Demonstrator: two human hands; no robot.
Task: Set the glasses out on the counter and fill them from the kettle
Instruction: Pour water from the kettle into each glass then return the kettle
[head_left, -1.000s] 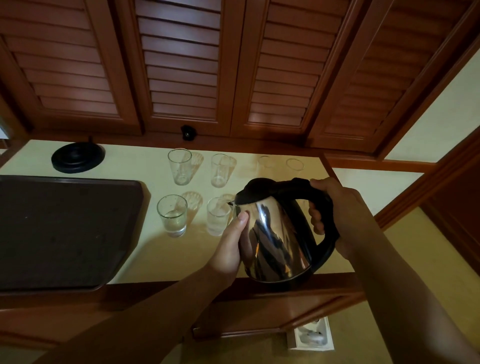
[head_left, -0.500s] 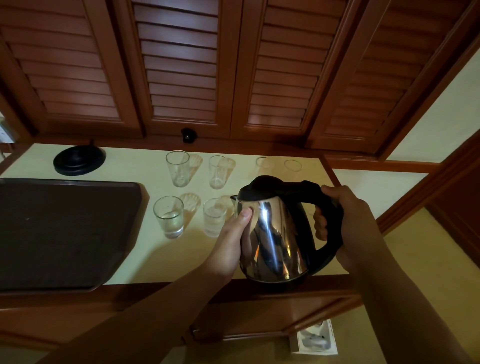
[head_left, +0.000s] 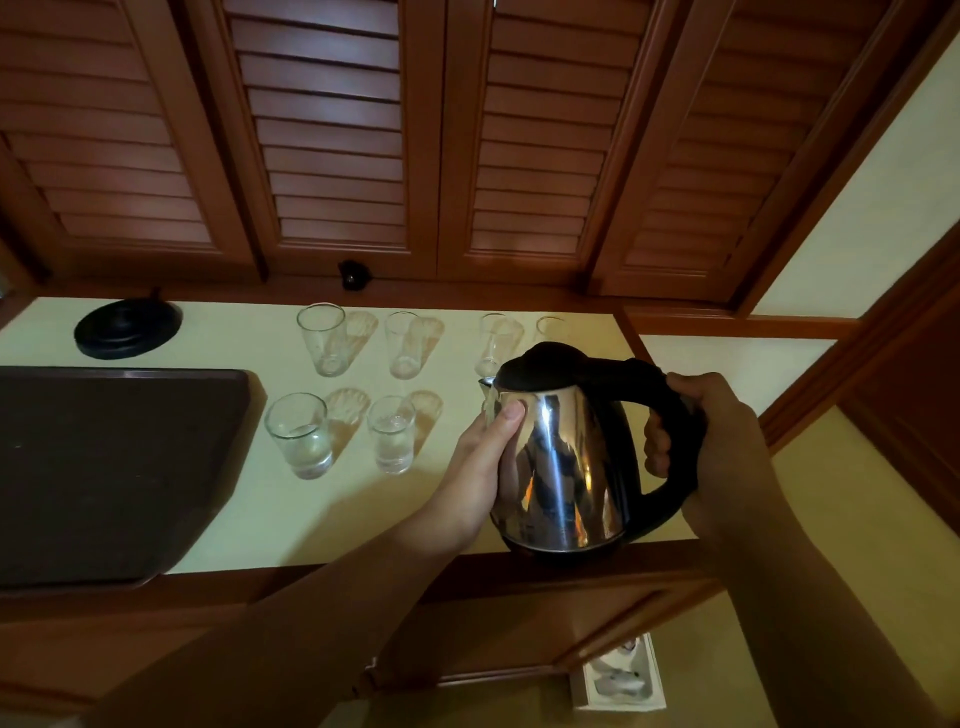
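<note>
— Where do we have the kettle (head_left: 566, 467)?
— At four o'clock over the counter (head_left: 249, 509) edge: our right hand (head_left: 727, 457) wrapped round its black handle, our left hand (head_left: 480, 467) cupping the steel side, thumb up.
— The glasses?
— At nine o'clock of the kettle, two near glasses (head_left: 300, 434) hold water; the back glasses (head_left: 322, 338) at eleven look empty, beside the tray (head_left: 104, 467).

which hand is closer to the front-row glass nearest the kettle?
Left. The left hand cups the kettle body just right of that glass; the right hand grips the handle on the kettle's far side.
</note>
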